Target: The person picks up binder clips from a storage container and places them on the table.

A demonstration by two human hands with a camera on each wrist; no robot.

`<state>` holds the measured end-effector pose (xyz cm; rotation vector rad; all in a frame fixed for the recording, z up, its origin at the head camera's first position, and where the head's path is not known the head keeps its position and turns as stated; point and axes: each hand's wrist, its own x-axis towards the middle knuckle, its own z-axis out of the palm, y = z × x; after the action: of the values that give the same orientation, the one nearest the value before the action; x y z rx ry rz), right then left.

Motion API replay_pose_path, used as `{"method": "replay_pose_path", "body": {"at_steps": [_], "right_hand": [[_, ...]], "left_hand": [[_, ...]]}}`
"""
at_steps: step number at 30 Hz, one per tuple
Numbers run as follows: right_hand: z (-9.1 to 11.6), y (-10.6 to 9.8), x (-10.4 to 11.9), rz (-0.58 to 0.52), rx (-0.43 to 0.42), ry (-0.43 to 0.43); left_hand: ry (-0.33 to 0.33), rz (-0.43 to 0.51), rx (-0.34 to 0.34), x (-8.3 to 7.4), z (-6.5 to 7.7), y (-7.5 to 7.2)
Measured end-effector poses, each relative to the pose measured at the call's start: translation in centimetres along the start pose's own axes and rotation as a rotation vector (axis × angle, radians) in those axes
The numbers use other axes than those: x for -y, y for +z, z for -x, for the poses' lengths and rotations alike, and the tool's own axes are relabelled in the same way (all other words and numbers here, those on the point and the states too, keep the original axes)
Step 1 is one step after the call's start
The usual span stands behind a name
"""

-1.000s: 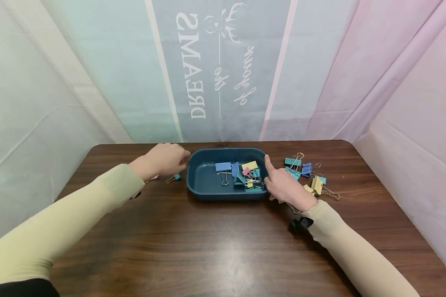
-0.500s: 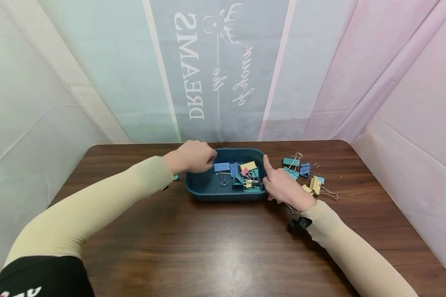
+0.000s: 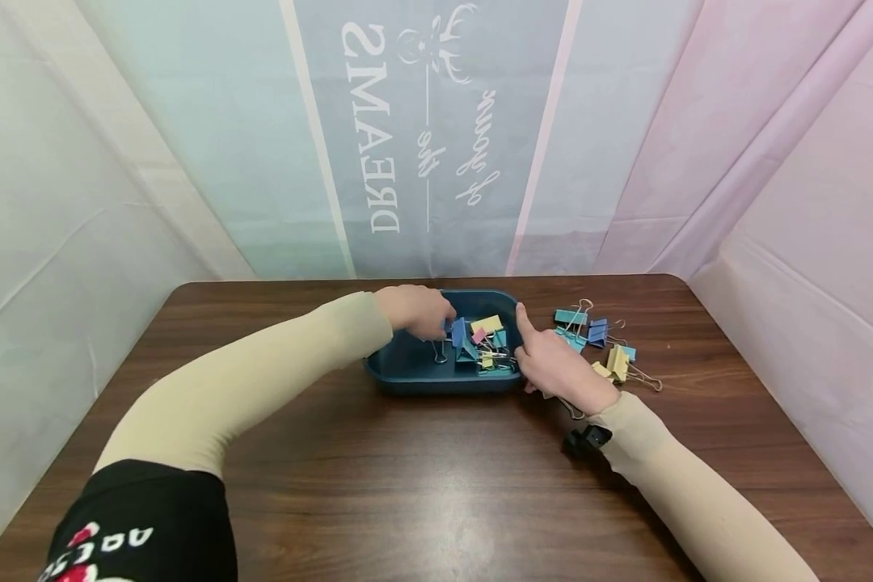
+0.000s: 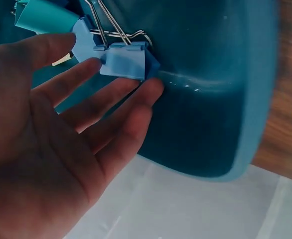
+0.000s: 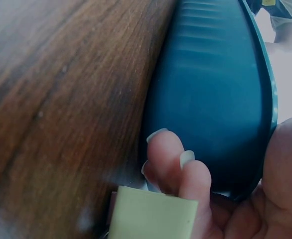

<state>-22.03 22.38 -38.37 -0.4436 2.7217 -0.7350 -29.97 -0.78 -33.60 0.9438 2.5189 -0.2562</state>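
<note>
My left hand [image 3: 418, 311] is inside the dark blue plastic bin [image 3: 444, 386]. In the left wrist view, its spread, lightly bent fingers lie at a blue binder clip [image 4: 123, 62], fingertips at the clip's body, thumb apart from it. More binder clips lie heaped in the bin's right half, among them a yellow binder clip [image 3: 487, 324] and a pink binder clip [image 3: 479, 335]. My right hand [image 3: 553, 364] holds the bin's right end, one finger along the rim; the right wrist view shows other fingers curled against the outer wall, beside a pale yellow binder clip [image 5: 153, 214].
Right of the bin, several loose clips lie on the wooden table [image 3: 436, 485], including a teal clip [image 3: 571, 318], a dark blue clip [image 3: 598, 332] and a yellow clip [image 3: 617, 363]. A printed curtain [image 3: 436, 250] hangs behind the table's back edge.
My left hand has moved right from the table beside the bin, over its left rim and down to the blue binder clip. My right hand and the bin have stayed in place.
</note>
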Motion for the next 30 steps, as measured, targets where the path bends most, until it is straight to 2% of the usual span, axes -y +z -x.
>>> {"method": "replay_pose_path", "body": {"at_steps": [6, 12, 24, 30], "right_hand": [[0.1, -0.1, -0.1, 0.004, 0.001, -0.006], [0.2, -0.1, -0.1, -0.008, 0.003, -0.015], [0.2, 0.0, -0.2, -0.022, 0.001, -0.016], [0.1, 0.0, -0.1, -0.027, -0.003, -0.021]], "left_hand": [[-0.019, 0.031, 0.047, -0.1, -0.8, -0.4], [-0.027, 0.029, 0.068, -0.3, -1.1, 0.1], [-0.011, -0.03, 0.009, -1.0, -1.3, 0.7], [-0.016, -0.098, -0.02, -1.1, -1.4, 1.0]]}}
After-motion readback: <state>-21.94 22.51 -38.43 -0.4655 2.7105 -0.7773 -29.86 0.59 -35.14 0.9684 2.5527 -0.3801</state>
